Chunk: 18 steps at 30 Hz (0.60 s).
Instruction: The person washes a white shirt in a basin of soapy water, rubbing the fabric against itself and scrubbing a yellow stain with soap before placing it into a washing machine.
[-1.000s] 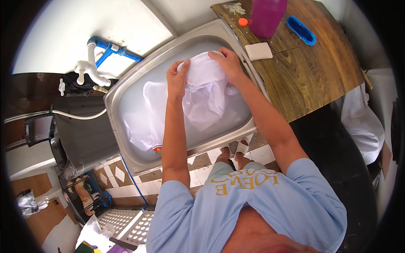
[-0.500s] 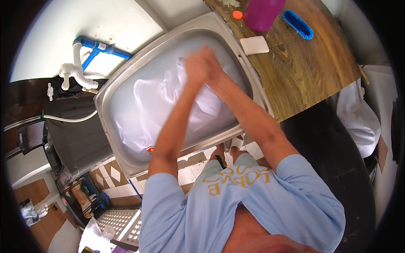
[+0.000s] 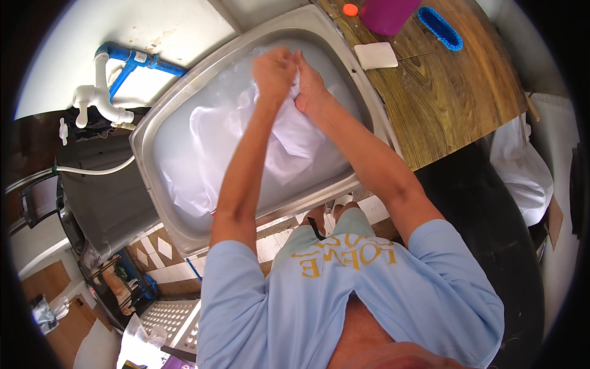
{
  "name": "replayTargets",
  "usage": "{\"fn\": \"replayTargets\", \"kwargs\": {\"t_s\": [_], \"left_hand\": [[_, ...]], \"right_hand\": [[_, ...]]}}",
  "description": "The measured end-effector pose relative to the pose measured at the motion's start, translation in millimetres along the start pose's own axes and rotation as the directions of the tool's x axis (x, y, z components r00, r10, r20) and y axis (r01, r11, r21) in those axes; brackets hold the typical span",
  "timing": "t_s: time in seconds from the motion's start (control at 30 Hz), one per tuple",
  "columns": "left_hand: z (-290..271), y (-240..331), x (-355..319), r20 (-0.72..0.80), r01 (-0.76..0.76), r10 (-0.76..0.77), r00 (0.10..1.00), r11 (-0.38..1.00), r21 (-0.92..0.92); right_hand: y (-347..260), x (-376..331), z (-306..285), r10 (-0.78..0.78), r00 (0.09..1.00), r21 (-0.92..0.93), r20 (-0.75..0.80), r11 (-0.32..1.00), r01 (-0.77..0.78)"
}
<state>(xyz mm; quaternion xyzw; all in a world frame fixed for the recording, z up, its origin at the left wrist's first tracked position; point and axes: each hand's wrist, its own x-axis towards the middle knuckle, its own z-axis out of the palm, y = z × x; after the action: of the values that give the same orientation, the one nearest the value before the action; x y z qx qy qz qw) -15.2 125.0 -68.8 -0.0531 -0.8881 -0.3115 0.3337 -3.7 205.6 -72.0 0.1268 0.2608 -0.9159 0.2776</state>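
A white garment (image 3: 292, 138) lies partly under cloudy water in a stainless steel sink (image 3: 142, 154). Part of it is lifted up between my hands near the sink's far side. My left hand (image 3: 275, 74) is closed on the cloth, its fingers somewhat blurred. Close beside it, my right hand (image 3: 311, 86) grips the same bunched fabric, palm turned inward. The rest of the garment spreads through the water toward the near left corner, where a small red patch shows by my left forearm.
On the wooden counter (image 3: 448, 104) at the right are a white bar of soap (image 3: 376, 55), a blue brush (image 3: 440, 28), an orange cap (image 3: 350, 10) and a purple container (image 3: 386, 15). A white faucet (image 3: 101, 101) on blue pipe stands left of the sink. White cloth (image 3: 522, 166) hangs at the far right.
My hands have parted slightly, the left one shifting left and up. More of the white cloth now shows raised between them. The view has shifted a little.
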Motion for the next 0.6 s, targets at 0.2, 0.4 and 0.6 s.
{"fn": "replayTargets", "kwargs": {"t_s": [0.2,0.4,0.6], "left_hand": [[-12.4,10.6,-5.0,0.244,0.146,-0.130,0.961,0.988,-0.045],[7.2,13.5,-14.2,0.057,0.022,-0.015,0.998,0.991,-0.128],[-16.0,-23.9,2.9,0.077,0.266,-0.256,0.964,0.949,-0.170]], "right_hand": [[-2.6,3.3,-0.9,-0.017,0.978,-0.042,-0.210,0.999,0.009],[-18.0,14.9,-31.2,0.202,0.942,0.024,0.267,0.976,-0.216],[-18.0,4.8,1.0,-0.037,0.987,-0.162,-0.155,0.987,0.012]]}}
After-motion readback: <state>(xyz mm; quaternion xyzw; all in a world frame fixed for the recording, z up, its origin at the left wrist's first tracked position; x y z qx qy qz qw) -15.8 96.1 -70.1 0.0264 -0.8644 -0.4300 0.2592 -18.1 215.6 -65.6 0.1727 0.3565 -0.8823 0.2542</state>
